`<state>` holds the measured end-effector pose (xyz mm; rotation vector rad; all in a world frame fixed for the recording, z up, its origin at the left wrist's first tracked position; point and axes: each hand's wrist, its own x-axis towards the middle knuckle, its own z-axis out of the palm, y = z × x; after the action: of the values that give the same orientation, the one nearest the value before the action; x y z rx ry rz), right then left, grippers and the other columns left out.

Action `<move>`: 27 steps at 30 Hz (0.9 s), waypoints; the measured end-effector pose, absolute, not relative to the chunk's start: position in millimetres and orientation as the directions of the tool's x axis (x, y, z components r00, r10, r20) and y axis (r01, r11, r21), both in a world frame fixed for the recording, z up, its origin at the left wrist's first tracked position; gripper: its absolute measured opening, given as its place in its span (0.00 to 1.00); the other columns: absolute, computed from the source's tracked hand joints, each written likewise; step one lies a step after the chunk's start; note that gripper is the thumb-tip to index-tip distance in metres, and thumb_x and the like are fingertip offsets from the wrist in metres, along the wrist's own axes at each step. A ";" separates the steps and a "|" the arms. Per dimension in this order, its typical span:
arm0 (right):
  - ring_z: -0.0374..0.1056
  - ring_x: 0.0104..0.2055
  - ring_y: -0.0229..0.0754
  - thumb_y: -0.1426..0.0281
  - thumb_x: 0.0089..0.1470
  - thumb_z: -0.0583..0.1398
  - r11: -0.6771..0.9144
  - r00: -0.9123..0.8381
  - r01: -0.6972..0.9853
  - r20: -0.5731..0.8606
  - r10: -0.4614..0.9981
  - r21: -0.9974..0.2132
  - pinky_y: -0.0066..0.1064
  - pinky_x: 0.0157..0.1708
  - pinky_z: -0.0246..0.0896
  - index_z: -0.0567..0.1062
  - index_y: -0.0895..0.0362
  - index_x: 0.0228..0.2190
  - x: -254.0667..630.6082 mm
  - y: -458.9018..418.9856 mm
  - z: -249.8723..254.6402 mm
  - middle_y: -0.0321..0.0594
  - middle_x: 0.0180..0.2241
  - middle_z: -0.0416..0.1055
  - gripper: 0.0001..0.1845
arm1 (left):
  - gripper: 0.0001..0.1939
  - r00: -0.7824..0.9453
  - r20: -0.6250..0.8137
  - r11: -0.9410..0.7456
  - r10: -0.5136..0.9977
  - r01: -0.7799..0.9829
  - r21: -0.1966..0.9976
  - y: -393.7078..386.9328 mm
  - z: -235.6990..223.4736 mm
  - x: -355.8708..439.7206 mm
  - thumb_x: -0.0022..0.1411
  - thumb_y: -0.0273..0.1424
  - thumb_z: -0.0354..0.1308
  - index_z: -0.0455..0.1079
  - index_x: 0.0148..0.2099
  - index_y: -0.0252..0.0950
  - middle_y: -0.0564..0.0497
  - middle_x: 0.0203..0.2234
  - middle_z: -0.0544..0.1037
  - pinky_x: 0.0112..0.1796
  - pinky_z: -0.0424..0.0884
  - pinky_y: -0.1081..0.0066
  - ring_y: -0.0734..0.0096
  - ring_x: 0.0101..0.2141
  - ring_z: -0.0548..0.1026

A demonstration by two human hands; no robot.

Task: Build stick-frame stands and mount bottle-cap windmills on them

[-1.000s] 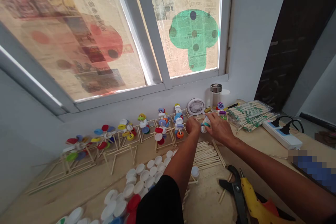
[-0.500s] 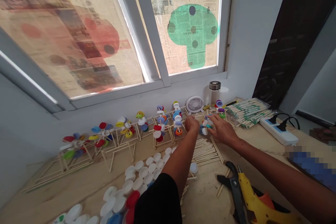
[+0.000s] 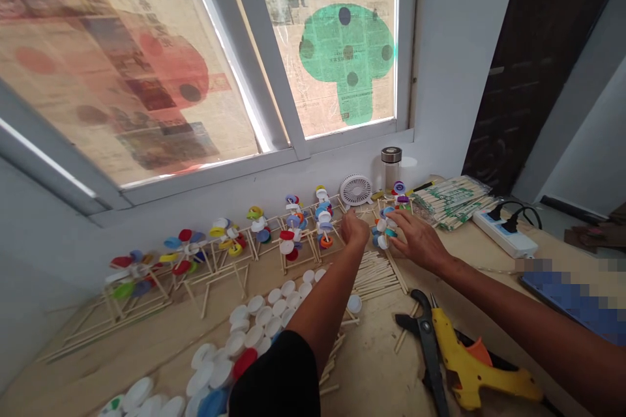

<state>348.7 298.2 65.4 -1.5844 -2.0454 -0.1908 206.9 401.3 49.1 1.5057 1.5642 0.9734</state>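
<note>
Both my hands reach to the far side of a wooden table. A small windmill model made of coloured bottle caps on a stick frame stands between them. My left hand is closed into a loose fist on the model's left side; what it grips is hidden. My right hand rests against the model's right side, fingers spread and touching the caps. A row of similar cap windmills stands along the wall to the left.
Loose wooden sticks lie just in front of my hands. White and coloured bottle caps spread at the near left. A yellow glue gun and black cutters lie near right. A small fan, a jar, packed chopsticks and a power strip sit behind.
My view has drifted right and down a little. My right hand's fingers have spread out over the caps of the model; my left hand stays closed beside it.
</note>
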 end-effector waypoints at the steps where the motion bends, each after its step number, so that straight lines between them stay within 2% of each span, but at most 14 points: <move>1: 0.62 0.55 0.49 0.71 0.53 0.56 0.305 -0.165 0.928 0.499 0.851 -0.213 0.41 0.49 0.62 0.65 0.55 0.53 349.4 296.4 65.8 0.48 0.53 0.65 0.25 | 0.18 -0.038 0.016 0.003 0.999 0.454 0.891 397.3 51.2 206.8 0.63 0.35 0.55 0.64 0.54 0.36 0.44 0.51 0.68 0.47 0.69 0.56 0.61 0.48 0.70; 6: 0.62 0.54 0.48 0.71 0.53 0.56 0.313 -0.155 0.921 0.520 0.840 -0.231 0.40 0.51 0.61 0.64 0.57 0.53 350.3 289.4 66.9 0.49 0.52 0.66 0.24 | 0.17 0.054 0.083 -0.099 0.995 0.499 0.861 382.5 61.7 206.0 0.63 0.35 0.55 0.66 0.52 0.35 0.45 0.51 0.69 0.48 0.68 0.54 0.61 0.48 0.70; 15: 0.64 0.52 0.48 0.70 0.53 0.56 0.310 -0.134 0.914 0.525 0.841 -0.263 0.40 0.49 0.61 0.63 0.56 0.54 354.3 278.7 79.7 0.47 0.51 0.67 0.25 | 0.14 0.420 -0.019 -0.164 0.907 0.396 0.904 365.9 68.0 210.7 0.63 0.35 0.55 0.67 0.48 0.32 0.47 0.43 0.73 0.41 0.73 0.60 0.66 0.41 0.74; 27: 0.67 0.47 0.46 0.72 0.51 0.58 0.346 -0.194 0.898 0.461 0.866 -0.271 0.38 0.47 0.62 0.63 0.55 0.55 349.9 269.0 89.7 0.46 0.51 0.68 0.28 | 0.16 0.474 -0.144 -0.026 0.869 0.334 0.942 353.2 66.6 205.9 0.64 0.35 0.55 0.66 0.51 0.33 0.46 0.45 0.72 0.40 0.73 0.61 0.66 0.41 0.73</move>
<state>349.9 269.0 89.7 -1.5341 -2.0738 -0.0781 205.9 353.2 66.6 1.5989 1.0675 0.5951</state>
